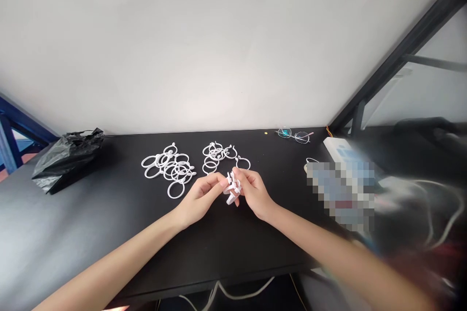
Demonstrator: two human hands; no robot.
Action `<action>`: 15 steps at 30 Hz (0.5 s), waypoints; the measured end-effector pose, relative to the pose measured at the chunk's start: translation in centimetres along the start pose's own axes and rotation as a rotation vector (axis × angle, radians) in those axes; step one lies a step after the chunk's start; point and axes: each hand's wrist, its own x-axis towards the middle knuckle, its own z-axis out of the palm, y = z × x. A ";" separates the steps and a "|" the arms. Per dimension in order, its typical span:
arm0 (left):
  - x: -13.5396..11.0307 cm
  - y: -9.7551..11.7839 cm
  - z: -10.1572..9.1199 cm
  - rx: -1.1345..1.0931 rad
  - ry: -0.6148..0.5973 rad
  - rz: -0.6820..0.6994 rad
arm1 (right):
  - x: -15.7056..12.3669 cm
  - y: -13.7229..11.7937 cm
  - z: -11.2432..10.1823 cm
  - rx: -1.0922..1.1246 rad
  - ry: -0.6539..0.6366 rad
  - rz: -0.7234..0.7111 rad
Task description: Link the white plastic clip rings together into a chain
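- Our left hand (199,199) and right hand (255,193) pinch white rings (232,188), fingertips pressed together on them.
- A left pile (170,170) and right pile (217,156) of rings lie just beyond, toward the far edge of the table (91,238).

The white plastic curtain rings (175,189) look smooth and a bit shiny. The black plastic bag (65,161) is thin and shiny, with lots of crinkles. The black desk top (233,248) is smooth, with a soft shine. The glasses (294,135) have thin metal frames. The white wall (219,43) looks matt.
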 end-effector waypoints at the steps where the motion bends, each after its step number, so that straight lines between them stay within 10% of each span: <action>1: 0.1 0.1 -0.2 0.007 -0.036 -0.033 | 0.0 -0.1 -0.1 -0.002 -0.014 0.000; 8: 0.2 0.1 -1.5 -0.311 -0.416 -0.407 | -0.6 -0.5 -0.1 0.011 -0.203 0.059; 15: 0.0 0.2 -1.2 -0.381 -0.334 -0.391 | 0.3 -1.5 -1.3 -0.009 -0.357 0.252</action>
